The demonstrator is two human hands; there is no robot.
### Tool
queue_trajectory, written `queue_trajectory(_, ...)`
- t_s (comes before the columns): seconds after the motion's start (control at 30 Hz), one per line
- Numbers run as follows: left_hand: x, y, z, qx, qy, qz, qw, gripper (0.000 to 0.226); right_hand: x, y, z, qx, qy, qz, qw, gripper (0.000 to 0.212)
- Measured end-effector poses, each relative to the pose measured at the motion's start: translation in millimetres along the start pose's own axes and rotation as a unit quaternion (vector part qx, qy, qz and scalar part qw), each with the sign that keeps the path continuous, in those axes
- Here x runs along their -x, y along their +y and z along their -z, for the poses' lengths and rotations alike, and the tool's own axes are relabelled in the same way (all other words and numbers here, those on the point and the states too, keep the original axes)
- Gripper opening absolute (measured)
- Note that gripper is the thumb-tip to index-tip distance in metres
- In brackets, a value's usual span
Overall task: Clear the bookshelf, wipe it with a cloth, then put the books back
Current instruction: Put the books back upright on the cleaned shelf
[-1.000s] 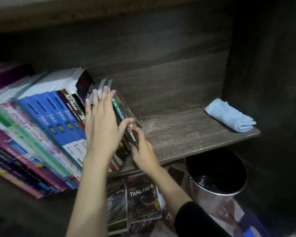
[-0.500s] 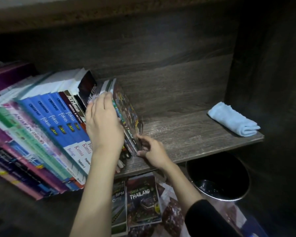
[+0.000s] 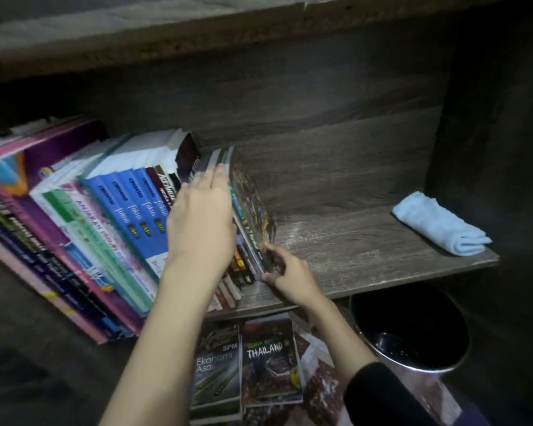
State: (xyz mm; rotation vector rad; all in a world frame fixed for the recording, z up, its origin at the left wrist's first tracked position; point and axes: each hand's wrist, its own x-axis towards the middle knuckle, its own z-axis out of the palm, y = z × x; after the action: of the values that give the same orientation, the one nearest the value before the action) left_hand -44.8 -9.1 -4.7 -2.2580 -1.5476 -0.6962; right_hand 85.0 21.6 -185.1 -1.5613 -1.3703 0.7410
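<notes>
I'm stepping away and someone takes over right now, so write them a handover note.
The left hand lies flat against the book row, fingers straight. The right hand pinches the end book at its lower corner.
The row leans at the left of the shelf; the right part holds only the cloth, folded at the far end. The floor books lie below.
Done: unclear, probably wiped and mostly restocked.
Left: stand the row up, shelve the floor books.

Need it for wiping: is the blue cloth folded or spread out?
Folded: the cloth lies in a rolled bundle on the shelf.
</notes>
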Motion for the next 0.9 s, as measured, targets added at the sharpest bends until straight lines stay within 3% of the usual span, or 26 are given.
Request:
queue_trajectory(0.17, 12, -26, 22, -0.071, 0.086, 0.014, 0.994, 0.060, 2, -4, 1, -0.005, -0.014, -0.004, 1.000, 0.067)
queue_trajectory(0.3, 14, -32, 9, -0.054, 0.080, 0.043, 0.994, 0.039, 4, -10, 2, -0.027, -0.015, -0.017, 0.999, 0.063)
queue_trajectory(0.4, 12, -29, 4, -0.065, 0.086, 0.042, 0.993, 0.033, 6, -25, 2, -0.026, 0.024, 0.029, 0.999, 0.063)
queue_trajectory(0.53, 6, -19, -1, -0.123, 0.045, 0.040, 0.991, 0.044, 7, -76, 12, -0.047, 0.088, 0.171, 0.980, 0.057)
queue_trajectory(0.63, 6, -16, -6, -0.146, 0.015, 0.042, 0.988, 0.054, -2, -114, 18, 0.051, 0.073, 0.245, 0.965, 0.054)
queue_trajectory(0.77, 9, -16, -5, -0.120, 0.005, 0.054, 0.991, 0.057, -12, -137, 26, 0.186, 0.065, 0.243, 0.950, 0.054)
queue_trajectory(0.9, 15, -19, -9, -0.050, 0.026, 0.050, 0.997, 0.058, -10, -142, 34, 0.213, 0.066, 0.242, 0.944, 0.049)
